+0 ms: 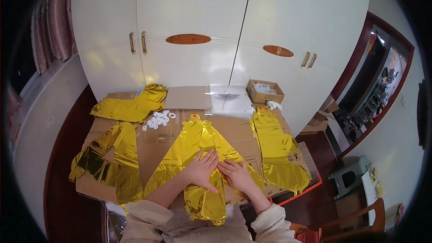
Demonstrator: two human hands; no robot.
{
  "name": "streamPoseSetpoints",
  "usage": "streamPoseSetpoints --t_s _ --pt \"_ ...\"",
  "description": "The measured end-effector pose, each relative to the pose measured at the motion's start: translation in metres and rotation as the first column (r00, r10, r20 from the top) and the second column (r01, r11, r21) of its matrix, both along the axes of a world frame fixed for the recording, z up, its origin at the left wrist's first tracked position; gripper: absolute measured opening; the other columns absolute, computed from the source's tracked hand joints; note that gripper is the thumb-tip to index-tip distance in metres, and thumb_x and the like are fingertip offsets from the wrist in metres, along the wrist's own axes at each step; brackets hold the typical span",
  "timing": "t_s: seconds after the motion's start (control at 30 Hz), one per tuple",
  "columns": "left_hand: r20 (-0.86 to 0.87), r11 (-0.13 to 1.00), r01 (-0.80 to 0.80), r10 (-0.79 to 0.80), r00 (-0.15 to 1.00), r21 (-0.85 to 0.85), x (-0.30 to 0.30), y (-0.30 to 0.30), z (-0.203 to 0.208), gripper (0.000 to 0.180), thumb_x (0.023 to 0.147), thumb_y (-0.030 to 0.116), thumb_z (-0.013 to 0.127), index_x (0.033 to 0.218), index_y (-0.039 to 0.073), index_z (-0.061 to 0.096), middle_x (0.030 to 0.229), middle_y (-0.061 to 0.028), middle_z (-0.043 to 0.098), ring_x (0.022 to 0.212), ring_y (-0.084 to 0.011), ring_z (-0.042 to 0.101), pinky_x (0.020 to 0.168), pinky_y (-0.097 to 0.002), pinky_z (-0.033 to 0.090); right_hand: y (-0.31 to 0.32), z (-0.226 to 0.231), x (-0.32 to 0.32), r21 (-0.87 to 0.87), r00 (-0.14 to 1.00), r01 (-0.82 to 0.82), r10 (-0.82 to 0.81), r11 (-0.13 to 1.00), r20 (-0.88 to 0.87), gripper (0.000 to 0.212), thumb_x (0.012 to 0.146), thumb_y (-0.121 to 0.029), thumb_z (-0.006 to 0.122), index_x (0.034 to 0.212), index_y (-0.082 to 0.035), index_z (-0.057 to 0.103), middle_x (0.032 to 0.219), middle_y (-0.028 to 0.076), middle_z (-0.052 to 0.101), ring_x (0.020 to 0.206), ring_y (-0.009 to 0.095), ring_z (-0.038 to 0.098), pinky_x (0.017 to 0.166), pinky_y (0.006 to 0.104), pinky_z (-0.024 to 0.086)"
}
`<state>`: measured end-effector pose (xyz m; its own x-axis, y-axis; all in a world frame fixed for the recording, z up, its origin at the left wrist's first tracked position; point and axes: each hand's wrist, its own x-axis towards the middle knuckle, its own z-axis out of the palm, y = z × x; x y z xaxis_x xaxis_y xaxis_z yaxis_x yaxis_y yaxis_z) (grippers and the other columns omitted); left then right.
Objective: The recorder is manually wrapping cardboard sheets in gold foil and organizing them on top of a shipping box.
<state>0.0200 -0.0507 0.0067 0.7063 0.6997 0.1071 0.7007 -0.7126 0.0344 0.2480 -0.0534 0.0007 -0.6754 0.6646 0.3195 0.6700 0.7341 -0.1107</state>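
Observation:
A flat, uninflated gold foil balloon (199,135) lies on the cardboard in front of me, its lower end hanging over the near edge. My left hand (202,169) rests flat on its middle, fingers stretched out and thumb apart. Close beside it, my right hand (237,174) also lies on the foil with fingers extended. Neither hand grips anything that I can see. To the left is another gold foil balloon (123,146) with a triangular opening. More gold foil balloons lie at the back left (130,108) and on the right (272,146).
Several small white rings (158,119) sit on the cardboard (155,146). Clear plastic bags (230,101) and a carton of white packets (265,92) stand at the back, against white cabinets (193,9). A grey stool (350,177) and a wooden chair (360,218) are to the right.

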Motion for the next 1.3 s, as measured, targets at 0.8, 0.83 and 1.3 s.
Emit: streamPoseSetpoints --t_s 0.8,0.83,1.3 --pt "-0.030 0.999 -0.038 0.037 0.999 -0.037 0.000 -0.001 0.002 0.138 0.058 0.092 0.055 0.146 -0.011 0.026 0.155 -0.0260 0.025 0.146 -0.0404 0.018 0.114 -0.0644 0.011 -0.008 0.012 -0.008 0.050 0.999 -0.008 0.009 0.999 -0.031 0.035 0.084 -0.022 0.063 0.117 -0.013 0.069 0.127 -0.003 0.064 0.121 0.019 0.055 0.091 0.0400 0.040" --pt "-0.030 0.998 -0.039 0.038 0.999 -0.043 0.001 -0.001 0.002 0.138 0.058 0.092 0.055 0.146 -0.010 0.026 0.155 -0.0259 0.025 0.146 -0.0403 0.018 0.114 -0.0644 0.011 -0.008 0.010 -0.008 0.049 0.998 0.002 0.001 0.999 -0.060 0.034 0.084 -0.023 0.063 0.117 -0.013 0.069 0.126 -0.003 0.064 0.120 0.019 0.055 0.091 0.0402 0.040" --pt "-0.065 0.998 -0.042 0.039 0.997 -0.051 0.000 0.001 -0.001 0.137 0.060 0.092 0.052 0.147 -0.010 0.025 0.156 -0.0267 0.022 0.147 -0.0414 0.016 0.114 -0.0650 0.010 -0.007 0.007 -0.008 0.097 0.998 0.002 0.003 0.995 -0.056 0.031 0.087 -0.029 0.064 0.115 -0.015 0.070 0.125 -0.004 0.065 0.116 0.019 0.057 0.091 0.0385 0.041"
